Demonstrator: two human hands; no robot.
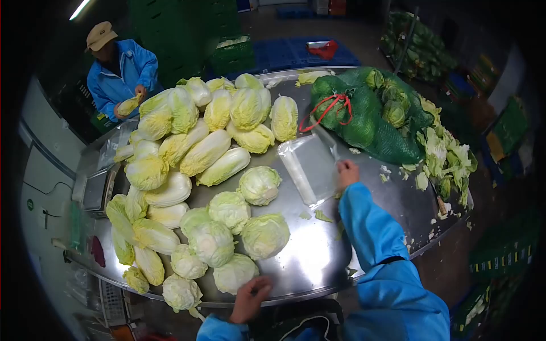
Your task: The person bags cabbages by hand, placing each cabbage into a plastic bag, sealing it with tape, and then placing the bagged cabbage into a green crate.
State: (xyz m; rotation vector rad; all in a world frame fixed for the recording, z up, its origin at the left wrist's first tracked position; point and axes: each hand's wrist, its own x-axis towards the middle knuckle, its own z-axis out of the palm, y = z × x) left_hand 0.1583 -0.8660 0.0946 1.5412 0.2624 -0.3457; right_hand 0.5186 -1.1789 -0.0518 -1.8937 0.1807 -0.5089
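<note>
My right hand (347,173) is at the right edge of a stack of clear plastic bags (310,165) lying on the metal table (310,238); its fingers are pressed together at the plastic. Near the table's front edge, my left hand (250,296) is beside a round cabbage (235,273), fingers curled; whether it holds something is hard to make out. More round cabbages (265,236) lie in a group left of the bags. Behind them and to the left, long napa cabbages (205,152) are heaped.
A green net sack (364,113) of cabbages with a red tie lies at the back right, beside loose leaves (446,156) and a knife (440,202). A co-worker (119,71) in blue stands at the back left, holding a cabbage. A scale (96,190) stands at the left.
</note>
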